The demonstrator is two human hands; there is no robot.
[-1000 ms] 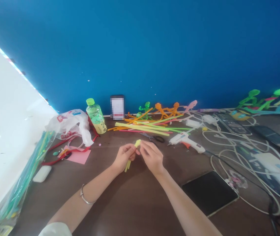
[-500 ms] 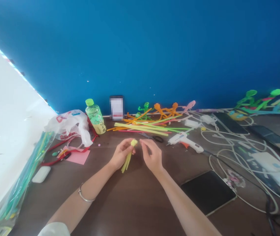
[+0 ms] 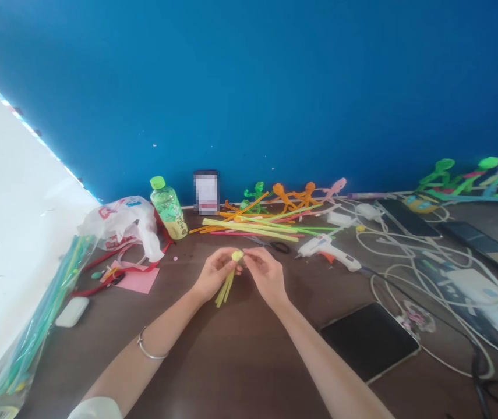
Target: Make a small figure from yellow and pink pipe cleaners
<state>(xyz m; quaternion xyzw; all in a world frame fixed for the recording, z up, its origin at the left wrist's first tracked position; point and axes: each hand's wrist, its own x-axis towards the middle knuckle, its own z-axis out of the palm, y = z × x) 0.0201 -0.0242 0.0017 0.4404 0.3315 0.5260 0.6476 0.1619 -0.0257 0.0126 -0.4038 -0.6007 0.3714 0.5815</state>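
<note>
Over the brown surface, the right hand has been moved in since the earlier frame, so its gap from the yellow sticks looks closed. These are pinched in a bunch by the left hand, near the middle. Whether they are pinched by the right fingertips too cannot be told. Work looks only partly done: their long tails are left loose and straight, but a round knob seems to be made on top.

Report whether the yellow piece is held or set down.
Held: the left hand grips the yellow piece, its strands sticking out below.
</note>
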